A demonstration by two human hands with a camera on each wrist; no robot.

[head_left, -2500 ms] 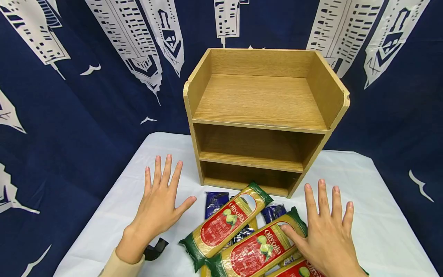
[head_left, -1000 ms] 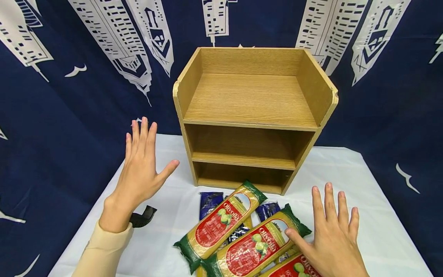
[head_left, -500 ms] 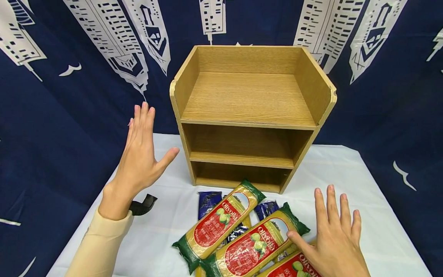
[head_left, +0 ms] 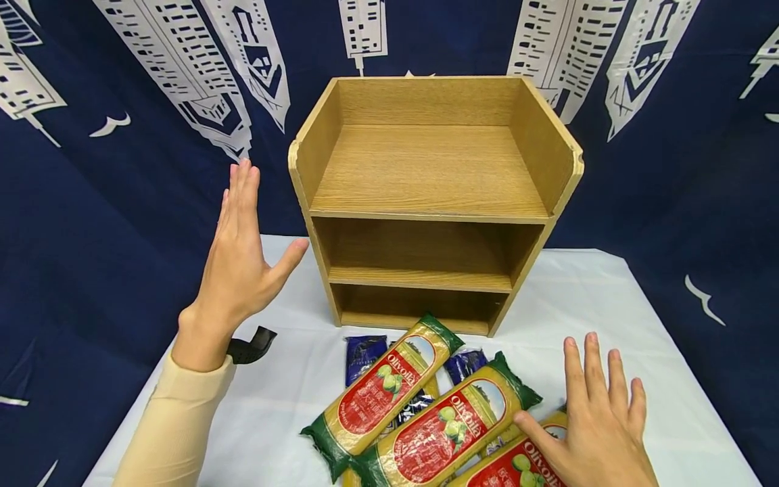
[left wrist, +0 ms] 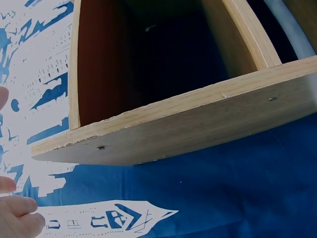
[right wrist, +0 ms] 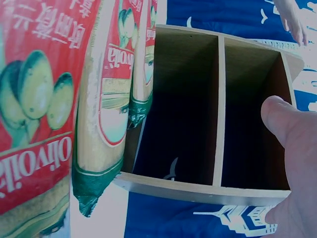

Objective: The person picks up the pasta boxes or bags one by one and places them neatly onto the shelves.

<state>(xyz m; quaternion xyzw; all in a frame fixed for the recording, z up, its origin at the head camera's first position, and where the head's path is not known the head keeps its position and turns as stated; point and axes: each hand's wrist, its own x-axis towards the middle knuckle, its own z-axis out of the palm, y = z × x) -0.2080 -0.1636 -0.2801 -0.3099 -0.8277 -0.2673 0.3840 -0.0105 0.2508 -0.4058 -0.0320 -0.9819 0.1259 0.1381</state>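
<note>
My left hand (head_left: pixel 234 264) is raised left of the wooden shelf unit (head_left: pixel 426 169), fingers straight and thumb spread, holding nothing. In the left wrist view a few fingertips (left wrist: pixel 22 213) show beside the unit's side panel. My right hand (head_left: pixel 590 419) is spread at the lower right, thumb towards the pasta packs, palm bare. Whether that thumb touches a pack cannot be told. Three gold, red and green Olivoilà pasta packs lie slanted in front of the unit: a left one (head_left: pixel 383 399), a middle one (head_left: pixel 447 429) and a front one (head_left: pixel 505 467), partly behind my right hand.
Dark blue packets (head_left: pixel 365 357) stick out beneath the pasta packs, with another blue packet (head_left: pixel 465 365) on the right. The unit has a walled top and two compartments below. A white cloth (head_left: pixel 584 297) covers the table; a navy printed curtain (head_left: pixel 152 169) hangs behind.
My left hand has risen away from the table beside the shelf unit and turned more edge-on. My right hand has shifted slightly right and down. The view has drifted a little; the packs lie unchanged.
</note>
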